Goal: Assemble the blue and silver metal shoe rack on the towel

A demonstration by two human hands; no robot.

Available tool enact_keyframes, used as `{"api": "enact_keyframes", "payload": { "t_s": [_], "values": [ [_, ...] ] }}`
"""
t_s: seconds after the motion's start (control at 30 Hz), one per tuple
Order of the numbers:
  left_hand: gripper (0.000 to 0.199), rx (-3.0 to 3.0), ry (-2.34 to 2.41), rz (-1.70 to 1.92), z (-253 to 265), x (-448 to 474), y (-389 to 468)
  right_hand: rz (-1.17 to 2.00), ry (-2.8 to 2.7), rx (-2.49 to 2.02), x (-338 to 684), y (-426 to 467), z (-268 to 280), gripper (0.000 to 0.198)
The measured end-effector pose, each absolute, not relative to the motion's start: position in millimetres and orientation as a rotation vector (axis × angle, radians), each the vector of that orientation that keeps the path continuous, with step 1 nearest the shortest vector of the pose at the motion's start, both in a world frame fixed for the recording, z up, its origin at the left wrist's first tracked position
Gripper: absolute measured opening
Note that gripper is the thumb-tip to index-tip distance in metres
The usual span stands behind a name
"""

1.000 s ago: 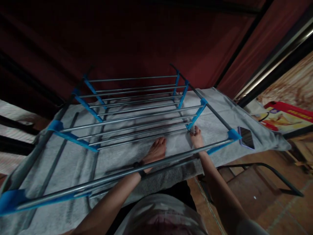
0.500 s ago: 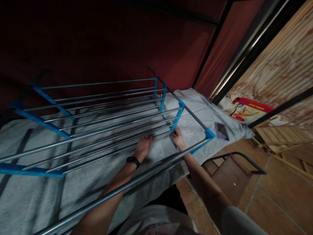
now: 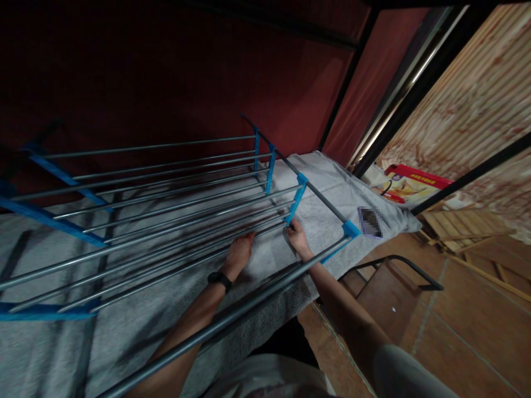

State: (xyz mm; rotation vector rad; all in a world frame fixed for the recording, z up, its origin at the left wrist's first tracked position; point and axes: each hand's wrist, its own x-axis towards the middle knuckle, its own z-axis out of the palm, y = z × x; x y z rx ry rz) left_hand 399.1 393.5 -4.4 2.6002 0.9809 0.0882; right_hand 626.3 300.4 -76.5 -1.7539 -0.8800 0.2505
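View swung R, R hand at bracket

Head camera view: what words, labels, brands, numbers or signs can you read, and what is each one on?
No text is legible.
Red-and-yellow box: yellow lettering on its red band, too small and blurred to read.
Phone: pixelated, nothing readable.
Black wristband: no lettering visible.
Blue-jointed metal rack: no lettering visible.
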Motion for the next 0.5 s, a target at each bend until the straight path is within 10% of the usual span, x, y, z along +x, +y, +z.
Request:
{"api": "enact_keyframes", "payload": {
  "t_s": [0.5],
  "values": [
    [0.045,2.557,0.919,0.079,-7,398,398,0.321,-0.874,-1.717,629,306,-63,0.027]
  ]
}}
